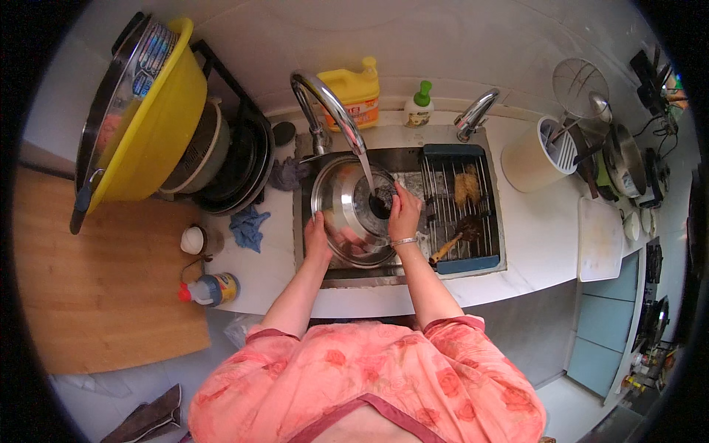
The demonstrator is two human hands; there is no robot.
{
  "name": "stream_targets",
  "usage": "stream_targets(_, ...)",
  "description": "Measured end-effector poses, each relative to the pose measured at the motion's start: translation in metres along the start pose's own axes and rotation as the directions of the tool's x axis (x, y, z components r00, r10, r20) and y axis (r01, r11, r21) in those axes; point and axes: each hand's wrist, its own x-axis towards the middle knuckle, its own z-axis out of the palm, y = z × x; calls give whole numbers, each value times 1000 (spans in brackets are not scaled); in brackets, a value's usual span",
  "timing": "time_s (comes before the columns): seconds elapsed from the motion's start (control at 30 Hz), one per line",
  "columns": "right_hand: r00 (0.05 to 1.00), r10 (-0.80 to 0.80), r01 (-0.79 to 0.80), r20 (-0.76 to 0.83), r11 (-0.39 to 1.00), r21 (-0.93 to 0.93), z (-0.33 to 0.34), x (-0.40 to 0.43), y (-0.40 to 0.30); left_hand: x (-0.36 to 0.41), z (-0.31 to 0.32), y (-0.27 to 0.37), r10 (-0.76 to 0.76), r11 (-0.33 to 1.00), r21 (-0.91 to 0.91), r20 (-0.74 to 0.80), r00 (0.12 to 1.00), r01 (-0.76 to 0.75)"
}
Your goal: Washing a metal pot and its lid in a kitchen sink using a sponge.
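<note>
A shiny round metal pot lid (335, 207) with a dark knob (380, 204) at its middle is held tilted over the sink (410, 160). My left hand (318, 242) grips its left lower rim. On the right side, my right hand (406, 213) holds the rim, the thumb side near the knob. Water runs from the tall chrome faucet (338, 102) onto the lid beside the knob. The lid hides much of the sink's left part.
A rack (436, 221) over the sink's right side bears a tan scrubber (466, 185) and a wooden-handled brush (447, 247). Behind stand a yellow jug (352, 91) and a soap bottle (419, 108). A yellow basin (160, 122), blue cloth (248, 227) and spray bottle (219, 289) are left.
</note>
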Motion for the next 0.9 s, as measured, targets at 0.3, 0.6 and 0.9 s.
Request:
stream_targets(0.3, 888, 414, -342, -202, 886, 313, 8, 12, 28, 11, -8, 0, 59, 991, 115, 111, 992, -71)
stream_targets(0.6, 948, 314, -316, -52, 948, -44, 19, -58, 20, -4, 21, -3, 42, 991, 129, 41, 998, -47)
stream_targets(0.9, 984, 67, -52, 167, 995, -88, 51, 38, 18, -6, 23, -22, 139, 952, 265, 66, 988, -152)
